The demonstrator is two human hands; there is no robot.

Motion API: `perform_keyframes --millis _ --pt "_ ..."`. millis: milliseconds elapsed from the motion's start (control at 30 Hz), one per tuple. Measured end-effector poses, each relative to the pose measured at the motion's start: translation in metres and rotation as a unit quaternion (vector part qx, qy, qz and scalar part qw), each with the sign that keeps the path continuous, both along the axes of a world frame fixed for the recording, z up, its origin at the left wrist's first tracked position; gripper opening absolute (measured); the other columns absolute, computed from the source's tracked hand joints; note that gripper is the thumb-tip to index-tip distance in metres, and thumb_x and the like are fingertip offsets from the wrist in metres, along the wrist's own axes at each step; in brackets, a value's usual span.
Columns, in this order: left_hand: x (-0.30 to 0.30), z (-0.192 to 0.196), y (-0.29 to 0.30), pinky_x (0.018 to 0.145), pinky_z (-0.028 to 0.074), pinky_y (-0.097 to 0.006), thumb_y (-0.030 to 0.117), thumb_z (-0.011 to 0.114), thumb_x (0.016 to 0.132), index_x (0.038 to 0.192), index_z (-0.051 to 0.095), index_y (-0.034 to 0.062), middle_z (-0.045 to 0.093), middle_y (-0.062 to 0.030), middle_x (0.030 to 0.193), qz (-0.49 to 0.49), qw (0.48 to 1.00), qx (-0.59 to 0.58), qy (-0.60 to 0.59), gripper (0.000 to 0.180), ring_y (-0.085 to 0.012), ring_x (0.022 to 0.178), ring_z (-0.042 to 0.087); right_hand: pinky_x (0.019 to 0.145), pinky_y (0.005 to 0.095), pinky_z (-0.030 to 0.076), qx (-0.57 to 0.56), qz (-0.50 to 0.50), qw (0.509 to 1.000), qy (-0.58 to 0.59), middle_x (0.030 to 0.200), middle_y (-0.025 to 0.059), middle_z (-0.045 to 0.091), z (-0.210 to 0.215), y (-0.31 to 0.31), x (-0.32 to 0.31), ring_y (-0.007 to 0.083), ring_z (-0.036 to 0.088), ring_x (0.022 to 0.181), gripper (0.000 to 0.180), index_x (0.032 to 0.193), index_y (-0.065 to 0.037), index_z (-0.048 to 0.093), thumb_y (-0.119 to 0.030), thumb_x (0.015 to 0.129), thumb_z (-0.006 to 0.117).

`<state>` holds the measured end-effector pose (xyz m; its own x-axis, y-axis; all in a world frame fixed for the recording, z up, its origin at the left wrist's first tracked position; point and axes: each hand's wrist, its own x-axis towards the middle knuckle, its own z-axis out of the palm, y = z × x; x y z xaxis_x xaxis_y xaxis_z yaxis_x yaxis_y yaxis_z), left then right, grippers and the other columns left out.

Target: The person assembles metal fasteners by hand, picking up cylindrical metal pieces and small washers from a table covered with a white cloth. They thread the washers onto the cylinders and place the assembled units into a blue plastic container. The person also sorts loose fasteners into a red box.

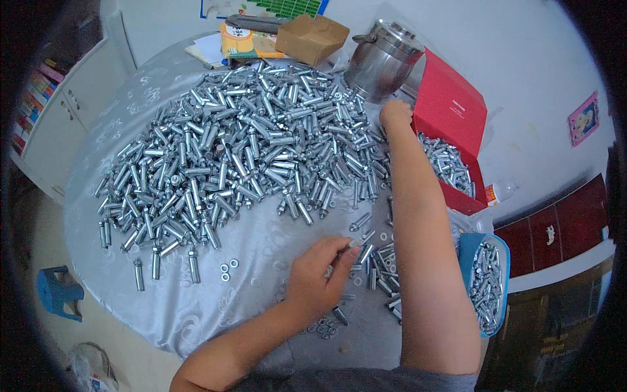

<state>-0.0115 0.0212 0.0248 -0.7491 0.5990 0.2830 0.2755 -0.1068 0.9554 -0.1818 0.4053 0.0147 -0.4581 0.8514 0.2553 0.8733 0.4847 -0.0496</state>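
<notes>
My left hand [321, 271] is closed at the near middle of the table, with thumb and forefinger pinching a small silver bolt [367, 237]. My right arm stretches far forward. At its end my right hand [396, 114] looks curled, between the steel pot and the red box; what its fingers hold, if anything, is hidden. A wide heap of silver expansion anchor bolts [261, 137] covers the far and middle table. Beside my left hand lies a smaller group of loose bolts [385, 261], partly behind my right forearm. Several nuts [321, 328] lie nearer me.
On the right stand an open red box [467, 202] and a blue tub [504, 261], both holding bolts. A lidded steel pot [385, 62] and a small cardboard box [313, 40] are at the back. Three nuts [225, 268] lie left; a blue stool [55, 291] stands below.
</notes>
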Motion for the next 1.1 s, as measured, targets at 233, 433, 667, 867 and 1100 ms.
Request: perform_keyframes --millis 233,433,667,867,1100 --pt "0.002 0.004 -0.001 0.056 0.042 -0.026 0.011 0.053 0.083 0.087 0.057 0.0001 0.055 -0.0079 0.071 0.029 0.999 0.04 0.018 0.012 -0.0146 0.06 0.053 0.084 0.0418 0.043 -0.028 0.08 0.996 -0.004 0.112 0.0187 0.052 -0.009 -0.007 0.013 0.0317 0.05 0.106 0.03 0.103 -0.002 0.058 -0.015 0.079 0.046" --pt "0.008 -0.005 0.002 0.055 0.042 -0.025 0.011 0.051 0.084 0.087 0.057 0.0002 0.057 -0.0069 0.072 0.035 0.999 0.026 0.008 0.013 -0.0118 0.059 0.053 0.081 0.0404 0.045 -0.046 0.154 0.986 -0.046 0.101 0.0203 0.057 0.063 -0.081 0.048 0.0329 0.056 0.095 0.036 0.101 -0.002 0.058 -0.025 0.075 0.049" --pt "0.002 -0.005 0.005 0.054 0.042 -0.025 0.013 0.051 0.084 0.087 0.055 -0.0007 0.055 -0.008 0.07 0.055 0.993 0.105 0.02 0.014 -0.0143 0.057 0.052 0.078 0.0427 0.044 -0.155 0.253 0.947 -0.125 0.093 0.0255 0.057 0.089 -0.172 0.182 0.0374 0.056 0.087 0.04 0.091 0.003 0.058 -0.031 0.073 0.049" --pt "0.007 0.005 0.005 0.055 0.042 -0.023 0.017 0.049 0.086 0.088 0.055 0.0002 0.057 -0.0056 0.073 0.025 0.987 0.129 -0.092 0.018 -0.0095 0.059 0.052 0.073 0.0416 0.045 -0.15 0.354 0.913 -0.138 0.085 0.022 0.059 0.068 -0.178 0.241 0.0356 0.058 0.082 0.032 0.087 -0.001 0.061 -0.027 0.07 0.056" --pt "0.011 0.005 0.001 0.055 0.041 -0.024 0.017 0.05 0.086 0.086 0.055 0.0004 0.057 -0.0073 0.071 0.022 0.995 0.096 -0.036 0.017 -0.0119 0.058 0.051 0.072 0.0397 0.046 -0.069 0.32 0.944 0.042 0.082 0.0207 0.06 0.064 -0.117 0.144 0.0339 0.058 0.081 0.027 0.084 -0.002 0.063 -0.024 0.072 0.055"
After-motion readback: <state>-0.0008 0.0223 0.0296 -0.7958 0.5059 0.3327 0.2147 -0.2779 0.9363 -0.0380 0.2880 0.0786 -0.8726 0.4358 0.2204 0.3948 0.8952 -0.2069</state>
